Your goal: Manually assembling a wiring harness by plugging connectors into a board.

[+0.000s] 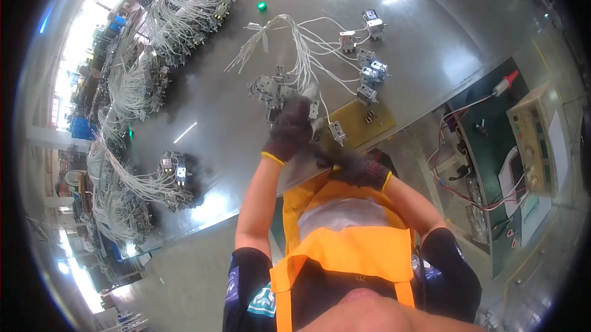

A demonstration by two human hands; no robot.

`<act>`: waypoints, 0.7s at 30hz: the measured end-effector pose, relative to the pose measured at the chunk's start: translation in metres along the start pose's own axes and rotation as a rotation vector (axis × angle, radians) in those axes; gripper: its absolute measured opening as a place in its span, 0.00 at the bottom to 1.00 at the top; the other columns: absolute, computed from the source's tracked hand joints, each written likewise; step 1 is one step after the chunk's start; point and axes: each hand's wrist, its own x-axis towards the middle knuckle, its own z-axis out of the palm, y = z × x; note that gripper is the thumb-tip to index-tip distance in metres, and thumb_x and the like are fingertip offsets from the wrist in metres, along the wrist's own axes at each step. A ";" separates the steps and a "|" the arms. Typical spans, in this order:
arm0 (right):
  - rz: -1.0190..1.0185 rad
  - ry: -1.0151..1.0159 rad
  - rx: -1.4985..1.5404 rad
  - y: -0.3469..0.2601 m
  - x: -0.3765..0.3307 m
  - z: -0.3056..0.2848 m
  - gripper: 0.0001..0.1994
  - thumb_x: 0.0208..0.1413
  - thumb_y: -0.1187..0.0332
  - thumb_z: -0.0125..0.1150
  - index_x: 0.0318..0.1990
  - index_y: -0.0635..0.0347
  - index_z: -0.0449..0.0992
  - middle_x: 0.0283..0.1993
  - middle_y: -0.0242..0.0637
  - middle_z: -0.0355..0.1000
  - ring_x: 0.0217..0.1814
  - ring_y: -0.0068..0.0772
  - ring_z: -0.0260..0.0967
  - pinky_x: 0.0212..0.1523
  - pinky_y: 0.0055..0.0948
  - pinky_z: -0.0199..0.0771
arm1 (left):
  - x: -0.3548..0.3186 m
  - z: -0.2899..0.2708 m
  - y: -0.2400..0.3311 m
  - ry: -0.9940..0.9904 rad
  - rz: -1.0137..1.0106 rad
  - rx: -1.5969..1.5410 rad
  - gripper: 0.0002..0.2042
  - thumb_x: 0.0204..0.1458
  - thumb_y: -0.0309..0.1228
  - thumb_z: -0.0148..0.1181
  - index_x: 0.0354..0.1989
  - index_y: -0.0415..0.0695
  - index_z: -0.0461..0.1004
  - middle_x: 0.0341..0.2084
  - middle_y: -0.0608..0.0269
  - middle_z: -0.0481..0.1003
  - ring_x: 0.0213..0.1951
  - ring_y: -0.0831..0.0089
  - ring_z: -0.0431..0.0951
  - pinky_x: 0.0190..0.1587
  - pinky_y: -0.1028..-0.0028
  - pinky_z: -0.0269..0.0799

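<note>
Both my hands wear dark gloves with yellow cuffs. My left hand point(292, 125) reaches over the metal table with its fingers curled around a small metal box-shaped part point(314, 110), which shows only partly beside the pale fingertips. Close to the table's front edge is my right hand point(360, 170), pointing left toward the left one; blur and shadow hide its fingers and anything in them. From the bundle of white wires point(301, 55) ahead, leads run to several metal parts point(368, 74) on the right. A cluster of similar parts point(266, 87) lies left of my left hand.
A brown plate point(360, 124) with small dark pieces lies at the table's front edge. Heaps of wired parts point(178, 27) line the left side. A green round thing point(261, 6) sits at the back. Right, a lower bench holds a beige instrument point(537, 141), red-tipped probe point(506, 83) and scissors point(511, 235).
</note>
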 end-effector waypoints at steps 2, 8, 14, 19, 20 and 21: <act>-0.126 0.197 0.329 0.008 -0.008 -0.017 0.22 0.58 0.71 0.59 0.61 0.58 0.71 0.47 0.32 0.78 0.36 0.22 0.72 0.43 0.25 0.74 | -0.007 0.005 -0.030 0.063 -0.092 -0.023 0.32 0.46 0.21 0.65 0.62 0.39 0.61 0.56 0.49 0.68 0.60 0.55 0.68 0.63 0.63 0.63; -0.312 0.747 0.519 0.052 0.023 -0.016 0.19 0.59 0.75 0.54 0.59 0.61 0.71 0.57 0.38 0.72 0.56 0.25 0.68 0.58 0.27 0.68 | 0.038 0.041 0.054 0.346 -0.221 -0.277 0.26 0.50 0.23 0.64 0.58 0.40 0.64 0.53 0.52 0.71 0.56 0.60 0.71 0.58 0.67 0.67; -0.201 0.992 0.116 0.073 0.021 -0.060 0.18 0.57 0.65 0.59 0.55 0.58 0.74 0.51 0.39 0.76 0.53 0.30 0.71 0.54 0.30 0.70 | -0.002 0.063 0.054 0.300 -0.137 -0.038 0.27 0.52 0.36 0.66 0.58 0.38 0.65 0.50 0.48 0.72 0.55 0.55 0.72 0.56 0.64 0.68; 0.034 0.753 0.458 0.077 -0.004 -0.096 0.19 0.54 0.63 0.65 0.53 0.58 0.78 0.35 0.32 0.76 0.32 0.19 0.70 0.33 0.22 0.71 | -0.032 0.053 0.044 0.290 -0.327 -0.652 0.23 0.50 0.36 0.70 0.51 0.42 0.68 0.39 0.56 0.73 0.39 0.67 0.74 0.42 0.68 0.72; 0.041 0.747 0.460 0.073 -0.008 -0.091 0.19 0.54 0.63 0.65 0.53 0.58 0.78 0.35 0.32 0.76 0.32 0.19 0.70 0.33 0.22 0.71 | -0.029 0.051 0.050 0.284 -0.464 -1.070 0.22 0.50 0.35 0.70 0.51 0.41 0.68 0.38 0.58 0.73 0.38 0.70 0.73 0.41 0.70 0.72; -0.011 0.652 0.485 0.061 -0.013 -0.085 0.19 0.54 0.62 0.65 0.53 0.56 0.78 0.34 0.30 0.76 0.29 0.16 0.68 0.29 0.20 0.68 | -0.028 0.058 0.049 0.305 -0.399 -0.987 0.18 0.56 0.25 0.62 0.54 0.44 0.67 0.40 0.67 0.71 0.42 0.78 0.73 0.48 0.72 0.72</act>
